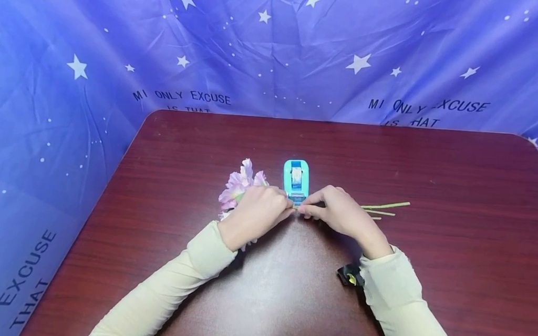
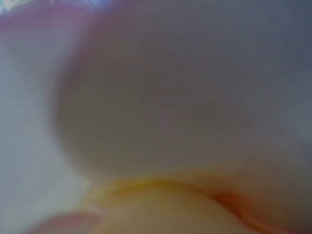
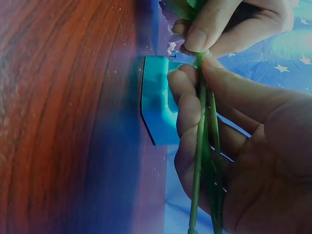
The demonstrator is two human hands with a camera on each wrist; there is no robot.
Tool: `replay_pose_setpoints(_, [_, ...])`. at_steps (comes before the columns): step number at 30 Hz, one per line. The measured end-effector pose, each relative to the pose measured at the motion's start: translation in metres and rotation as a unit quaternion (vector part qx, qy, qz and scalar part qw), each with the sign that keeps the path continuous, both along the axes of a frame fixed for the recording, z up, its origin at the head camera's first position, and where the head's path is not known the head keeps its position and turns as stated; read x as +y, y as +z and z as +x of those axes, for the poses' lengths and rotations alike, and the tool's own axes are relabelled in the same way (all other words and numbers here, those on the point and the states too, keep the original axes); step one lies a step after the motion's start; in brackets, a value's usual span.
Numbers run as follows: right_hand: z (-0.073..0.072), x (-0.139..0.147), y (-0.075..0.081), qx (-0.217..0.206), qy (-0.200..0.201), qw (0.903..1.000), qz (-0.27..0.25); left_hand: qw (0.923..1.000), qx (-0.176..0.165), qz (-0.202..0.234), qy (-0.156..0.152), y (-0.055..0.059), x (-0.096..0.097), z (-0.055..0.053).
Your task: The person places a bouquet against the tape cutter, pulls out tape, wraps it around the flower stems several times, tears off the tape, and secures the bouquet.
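Pale pink-purple flowers [image 1: 235, 185] lie under and beside my left hand [image 1: 258, 209]. Its thumb and fingers pinch the green stems [image 3: 197, 161] just below the blossoms. My right hand [image 1: 339, 210] pinches the same stems close by, thumb on one side and curled fingers on the other. The lower stems run along the right palm and stick out past it to the right. A light-blue tape dispenser [image 1: 289, 176] with a roll stands just beyond the fingertips. Blurred pale petals [image 2: 146, 97] fill the left wrist view and hide the left hand there.
A small black object [image 1: 346, 274] with a yellow-green patch lies beside the right sleeve cuff [image 1: 390, 280]. The dark red wooden table [image 1: 460, 204] spreads under everything. Behind it and along the left hangs a blue cloth [image 1: 268, 57] with white stars.
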State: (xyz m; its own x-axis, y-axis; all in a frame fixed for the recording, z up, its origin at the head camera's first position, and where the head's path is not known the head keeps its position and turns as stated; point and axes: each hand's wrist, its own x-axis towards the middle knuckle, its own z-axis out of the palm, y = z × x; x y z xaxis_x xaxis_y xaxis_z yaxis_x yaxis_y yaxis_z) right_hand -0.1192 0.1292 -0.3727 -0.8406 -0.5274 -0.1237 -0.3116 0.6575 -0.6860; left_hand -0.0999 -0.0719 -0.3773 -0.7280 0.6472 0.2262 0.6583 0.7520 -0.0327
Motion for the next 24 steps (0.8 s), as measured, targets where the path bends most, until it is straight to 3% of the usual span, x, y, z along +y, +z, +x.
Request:
replay_pose_setpoints(15, [0.0024, -0.0027, 0.0009, 0.021, -0.028, 0.9993, -0.011, 0.9999, -0.001, 0.012, 0.006, 0.0011, -0.0016, -0.0002])
replay_pose_setpoints(24, [0.0027, -0.0023, -0.0004, 0.043, -0.034, 0.9985, -0.007, 0.9992, -0.027, 0.030, 0.008, 0.0002, -0.0018, -0.0011])
